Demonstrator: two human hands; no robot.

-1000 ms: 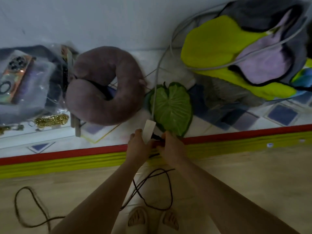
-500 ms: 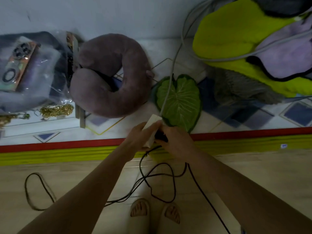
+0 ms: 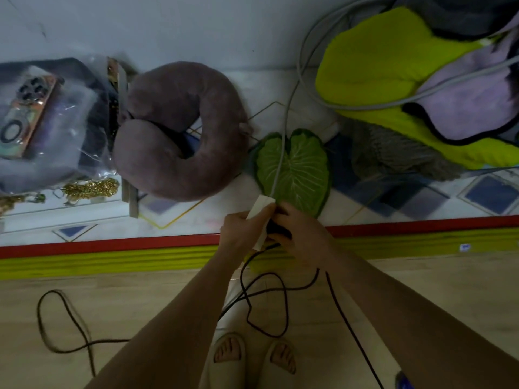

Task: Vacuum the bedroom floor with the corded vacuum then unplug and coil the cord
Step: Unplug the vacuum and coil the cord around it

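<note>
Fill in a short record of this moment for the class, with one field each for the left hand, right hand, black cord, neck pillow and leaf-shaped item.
left hand: left hand grips the white power strip
right hand: right hand holds the black plug at the strip
black cord: black cord lies in loose loops on the wooden floor
neck pillow: mauve neck pillow on the patterned mat, left of the hands
leaf-shaped item: green leaf cushion just beyond the hands, with the strip's grey cable across it

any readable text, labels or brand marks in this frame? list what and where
None readable.
Packaged item in the clear plastic bag: printed patterns, too blurred to tell any lettering.
Small sticker on the yellow strip: too small to read.
White power strip between the hands: no marking visible.
</note>
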